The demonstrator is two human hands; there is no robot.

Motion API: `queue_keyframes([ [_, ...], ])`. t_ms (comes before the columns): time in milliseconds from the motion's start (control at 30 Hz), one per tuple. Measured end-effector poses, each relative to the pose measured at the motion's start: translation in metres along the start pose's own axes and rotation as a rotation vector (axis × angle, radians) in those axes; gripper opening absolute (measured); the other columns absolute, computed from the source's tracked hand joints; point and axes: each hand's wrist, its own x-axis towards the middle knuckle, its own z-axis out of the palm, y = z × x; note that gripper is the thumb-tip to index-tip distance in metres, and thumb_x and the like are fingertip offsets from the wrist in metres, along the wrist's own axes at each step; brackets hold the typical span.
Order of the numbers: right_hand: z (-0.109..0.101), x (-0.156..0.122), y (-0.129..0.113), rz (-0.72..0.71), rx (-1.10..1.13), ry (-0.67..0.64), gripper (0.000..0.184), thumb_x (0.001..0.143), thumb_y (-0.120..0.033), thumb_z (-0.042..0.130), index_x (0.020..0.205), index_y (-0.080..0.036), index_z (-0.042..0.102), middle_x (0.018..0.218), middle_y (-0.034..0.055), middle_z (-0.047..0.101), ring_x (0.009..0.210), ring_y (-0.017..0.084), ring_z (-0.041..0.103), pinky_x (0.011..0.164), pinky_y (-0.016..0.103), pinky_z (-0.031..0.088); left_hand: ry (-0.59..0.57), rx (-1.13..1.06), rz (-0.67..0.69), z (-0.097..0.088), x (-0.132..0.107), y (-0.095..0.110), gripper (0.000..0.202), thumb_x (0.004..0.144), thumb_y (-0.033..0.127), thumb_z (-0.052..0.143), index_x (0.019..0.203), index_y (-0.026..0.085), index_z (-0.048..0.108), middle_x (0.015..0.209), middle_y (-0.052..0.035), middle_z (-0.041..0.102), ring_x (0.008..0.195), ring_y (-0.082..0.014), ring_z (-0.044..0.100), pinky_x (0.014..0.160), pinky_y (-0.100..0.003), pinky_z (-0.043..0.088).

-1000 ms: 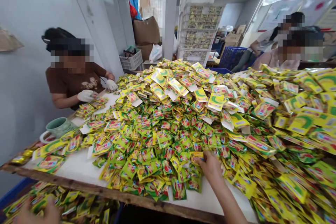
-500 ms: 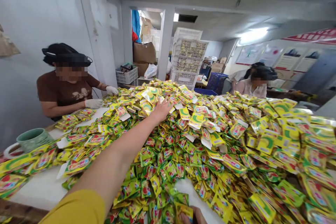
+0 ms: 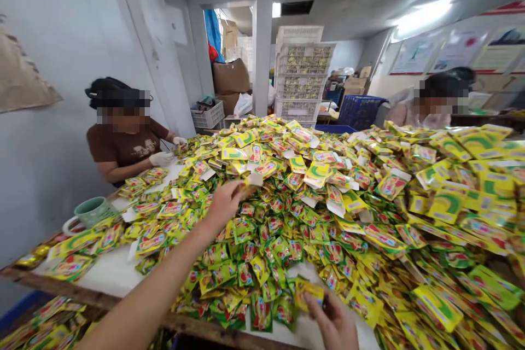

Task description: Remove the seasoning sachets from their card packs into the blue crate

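Note:
My left hand (image 3: 223,205) reaches into the middle of the heap, its fingers closed on a small yellow box (image 3: 253,180) with a pale flap towards the far side. At the near edge of the table, my right hand (image 3: 334,320) pinches a yellow sachet (image 3: 307,292) between thumb and fingers. Around both hands lie many small green and yellow sachets (image 3: 262,240) with red fruit prints. Flat yellow boxes (image 3: 318,174), several with white flaps standing out, cover the top of the heap.
A green mug (image 3: 94,210) stands at the table's left side. Across the table, a person with white gloves (image 3: 162,158) handles packets; another person (image 3: 426,109) sits at the right rear. Stacked white crates (image 3: 301,76) rise behind. More packets (image 3: 53,322) lie below the table edge.
My left hand has drawn back from the top of the heap, now with a box in its fingers. My right hand has come further into view, still holding the yellow sachet. The view has shifted.

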Motion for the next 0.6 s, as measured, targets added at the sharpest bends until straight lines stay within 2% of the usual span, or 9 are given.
queue_keyframes([
  [67, -0.003, 0.006, -0.030, -0.061, 0.000, 0.079, 0.045, 0.068, -0.054, 0.071, 0.091, -0.015, 0.070, 0.071, 0.0039, 0.067, 0.062, 0.018, 0.058, 0.057, 0.027, 0.049, -0.095, -0.269, -0.081, 0.016, -0.047, 0.029, 0.026, 0.089, 0.026, 0.051, 0.110, 0.016, 0.063, 0.094, -0.0063, 0.070, 0.082, -0.0181, 0.064, 0.073, -0.026, 0.050],
  [133, -0.003, 0.013, -0.056, -0.191, 0.032, 0.126, 0.038, 0.076, -0.047, 0.068, 0.099, -0.017, 0.067, 0.084, 0.0051, 0.069, 0.068, 0.018, 0.060, 0.065, 0.028, 0.051, -0.247, -0.626, -0.177, 0.038, -0.090, 0.061, 0.021, 0.084, 0.027, 0.058, 0.099, 0.016, 0.067, 0.083, -0.0028, 0.069, 0.074, -0.0167, 0.062, 0.067, -0.023, 0.048],
  [167, -0.002, 0.016, -0.065, -0.279, 0.014, 0.105, 0.033, 0.078, -0.043, 0.067, 0.100, -0.018, 0.067, 0.089, 0.0057, 0.069, 0.073, 0.019, 0.062, 0.070, 0.029, 0.051, -0.310, -0.779, -0.233, 0.049, -0.108, 0.074, 0.019, 0.082, 0.027, 0.059, 0.095, 0.015, 0.068, 0.080, -0.0024, 0.069, 0.073, -0.0166, 0.061, 0.066, -0.023, 0.047],
  [233, 0.000, 0.020, -0.072, -0.451, -0.109, -0.023, 0.022, 0.083, -0.034, 0.064, 0.099, -0.019, 0.066, 0.094, 0.0061, 0.069, 0.084, 0.020, 0.063, 0.079, 0.030, 0.050, -0.364, -0.965, -0.346, 0.067, -0.135, 0.093, 0.019, 0.080, 0.026, 0.059, 0.092, 0.014, 0.068, 0.078, -0.0027, 0.068, 0.073, -0.0167, 0.060, 0.067, -0.024, 0.046],
  [300, 0.000, 0.020, -0.068, -0.553, -0.284, -0.183, 0.016, 0.087, -0.026, 0.059, 0.100, -0.020, 0.066, 0.095, 0.0063, 0.067, 0.090, 0.019, 0.061, 0.082, 0.030, 0.048, -0.356, -1.042, -0.444, 0.080, -0.151, 0.101, 0.020, 0.078, 0.026, 0.058, 0.090, 0.013, 0.067, 0.080, -0.0037, 0.067, 0.075, -0.0176, 0.060, 0.071, -0.026, 0.046],
  [367, -0.002, 0.018, -0.061, -0.567, -0.447, -0.294, 0.018, 0.088, -0.019, 0.055, 0.102, -0.020, 0.066, 0.095, 0.0071, 0.065, 0.090, 0.019, 0.060, 0.080, 0.030, 0.047, -0.344, -1.043, -0.494, 0.087, -0.159, 0.100, 0.019, 0.077, 0.027, 0.058, 0.089, 0.014, 0.067, 0.080, -0.0040, 0.067, 0.076, -0.0188, 0.059, 0.073, -0.027, 0.045],
  [467, -0.003, 0.014, -0.062, -0.536, -0.639, -0.420, 0.018, 0.086, -0.013, 0.054, 0.095, -0.020, 0.068, 0.090, 0.0068, 0.063, 0.087, 0.019, 0.059, 0.076, 0.028, 0.046, -0.343, -1.011, -0.491, 0.089, -0.167, 0.098, 0.017, 0.079, 0.030, 0.059, 0.087, 0.017, 0.067, 0.081, -0.0040, 0.067, 0.079, -0.0199, 0.058, 0.074, -0.027, 0.044],
  [533, 0.000, 0.015, -0.070, -0.544, -0.714, -0.526, 0.019, 0.083, -0.010, 0.054, 0.085, -0.021, 0.069, 0.084, 0.0054, 0.062, 0.084, 0.018, 0.059, 0.073, 0.026, 0.045, -0.341, -1.025, -0.467, 0.088, -0.170, 0.099, 0.020, 0.080, 0.030, 0.060, 0.093, 0.018, 0.067, 0.083, -0.0036, 0.066, 0.079, -0.0192, 0.057, 0.074, -0.026, 0.042],
  [600, 0.004, 0.017, -0.078, -0.569, -0.743, -0.556, 0.019, 0.079, -0.008, 0.056, 0.078, -0.022, 0.070, 0.078, 0.0035, 0.062, 0.079, 0.017, 0.059, 0.070, 0.024, 0.044, -0.353, -1.058, -0.454, 0.088, -0.171, 0.101, 0.022, 0.079, 0.030, 0.061, 0.096, 0.017, 0.067, 0.080, -0.0025, 0.063, 0.074, -0.0173, 0.054, 0.071, -0.025, 0.041],
])
